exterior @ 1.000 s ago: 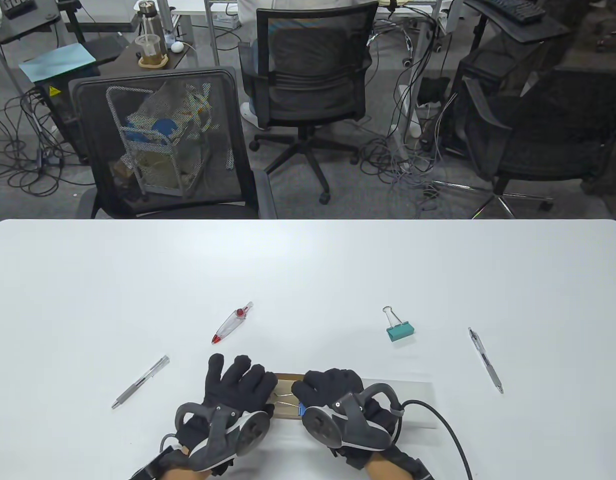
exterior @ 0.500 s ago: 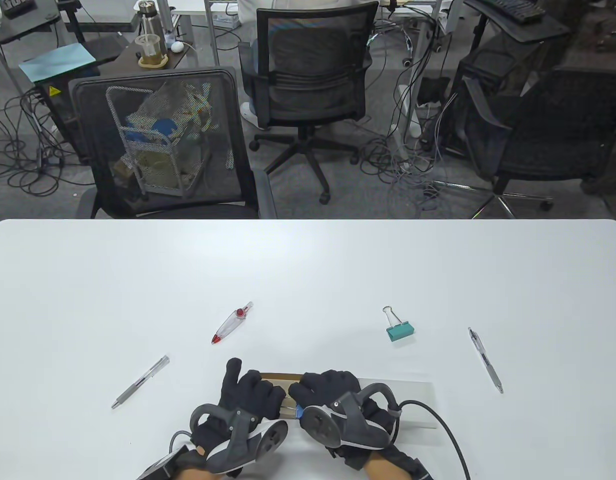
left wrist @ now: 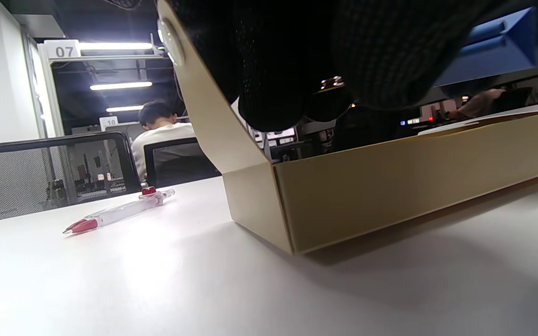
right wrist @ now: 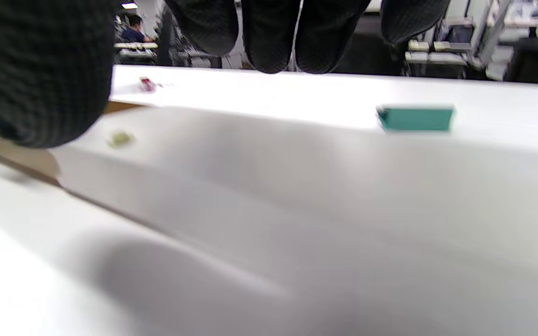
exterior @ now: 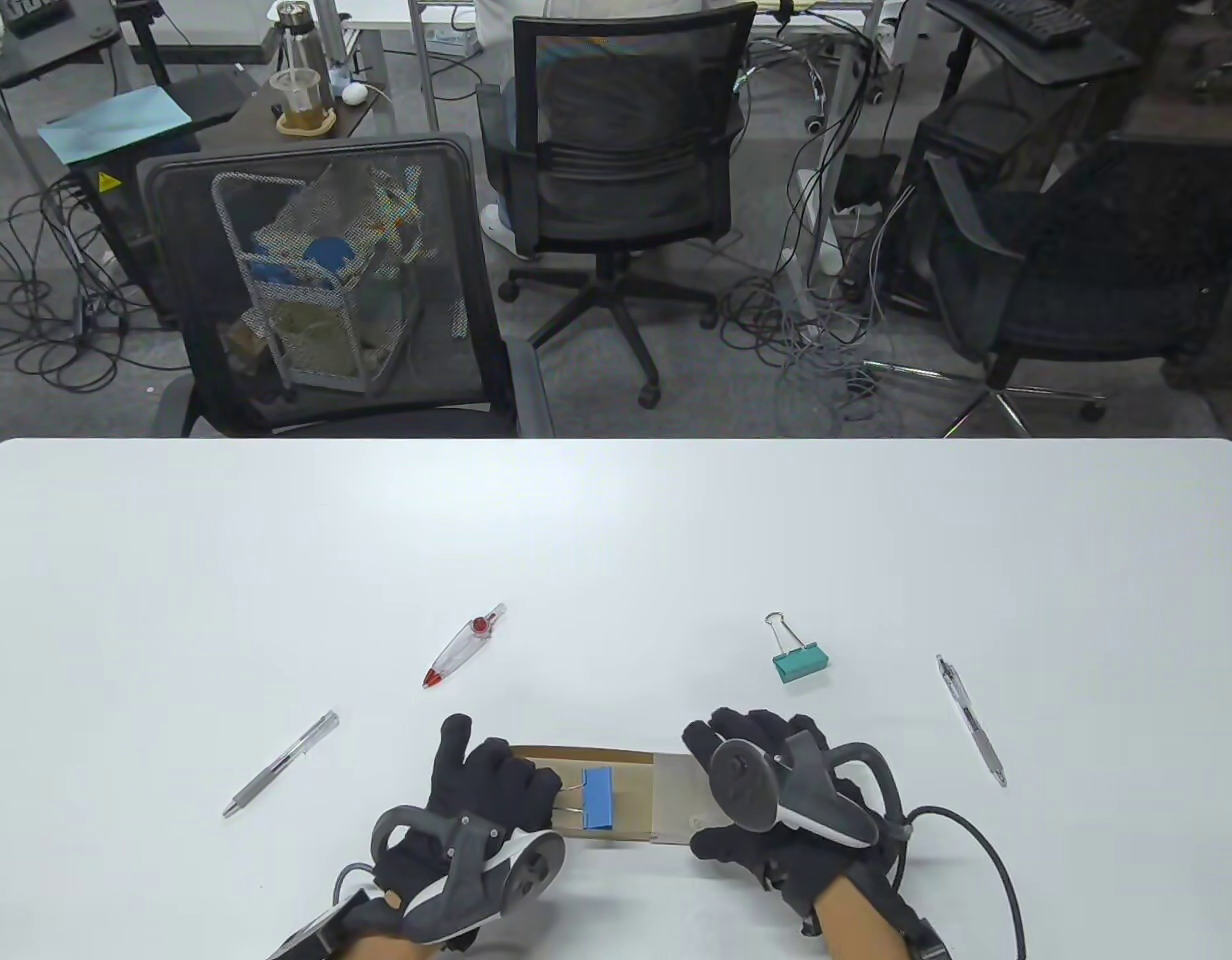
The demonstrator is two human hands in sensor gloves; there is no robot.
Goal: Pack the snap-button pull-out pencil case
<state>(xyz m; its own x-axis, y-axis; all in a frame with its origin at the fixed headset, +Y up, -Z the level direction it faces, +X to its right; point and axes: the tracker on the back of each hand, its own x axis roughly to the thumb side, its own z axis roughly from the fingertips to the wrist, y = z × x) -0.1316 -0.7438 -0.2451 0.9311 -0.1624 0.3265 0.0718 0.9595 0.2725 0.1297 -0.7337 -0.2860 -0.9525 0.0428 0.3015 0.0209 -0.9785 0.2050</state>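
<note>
The main risk we see is the tray (exterior: 616, 800) of the pencil case skewing or lifting as it slides in its sleeve (exterior: 681, 790). Our left hand (exterior: 481, 785) only rests its fingers on the tray's left end, where the flap with the snap button (left wrist: 172, 35) stands up, so a hard pull from the other side could drag the whole case along the surface (exterior: 616, 560). The blue binder clip (exterior: 599, 797) lying loose in the tray could also catch on the sleeve's edge and jam it.

Our right hand (exterior: 766, 790) covers the sleeve end; we cannot tell whether its grip is clamped on the sleeve or merely laid over it, as the wrist view is blurred. The left grip looks spread, pressing down and clamped on nothing.

The case lies at the near edge between both hands, its tray drawn out to the left. Inside it we see only the blue clip. The red pen (exterior: 464, 645), green binder clip (exterior: 800, 663), silver pen (exterior: 281, 763) and right-hand pen (exterior: 971, 719) lie unpacked.
</note>
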